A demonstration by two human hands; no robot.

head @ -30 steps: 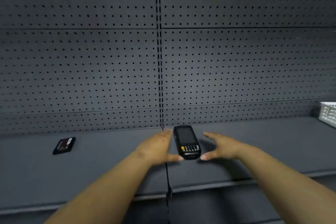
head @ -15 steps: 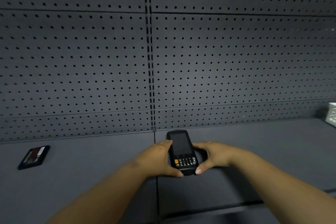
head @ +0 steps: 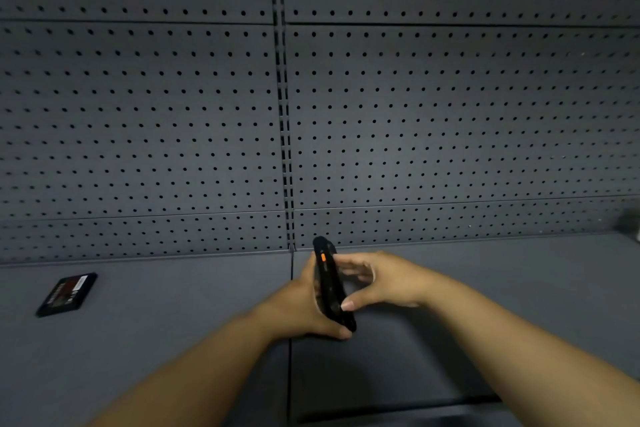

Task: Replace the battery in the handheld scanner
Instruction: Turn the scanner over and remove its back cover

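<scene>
The black handheld scanner (head: 328, 279) is lifted off the grey shelf (head: 173, 340) and turned on edge, so its side with an orange button faces me. My left hand (head: 304, 310) cups it from the left and below. My right hand (head: 377, 279) grips it from the right, thumb on the near side edge. The screen and keypad are hidden. A flat black battery (head: 67, 294) with a red and white label lies on the shelf far to the left, apart from both hands.
A grey pegboard wall (head: 415, 114) rises right behind the shelf, with a slotted upright (head: 284, 114) down its middle. A seam (head: 290, 374) splits the shelf into two panels. A pale object (head: 635, 229) shows at the far right edge.
Both hands closed on the scanner, raised it off the shelf and rolled it from face-up onto its side. The view has shifted so the battery sits more to the right in the picture.
</scene>
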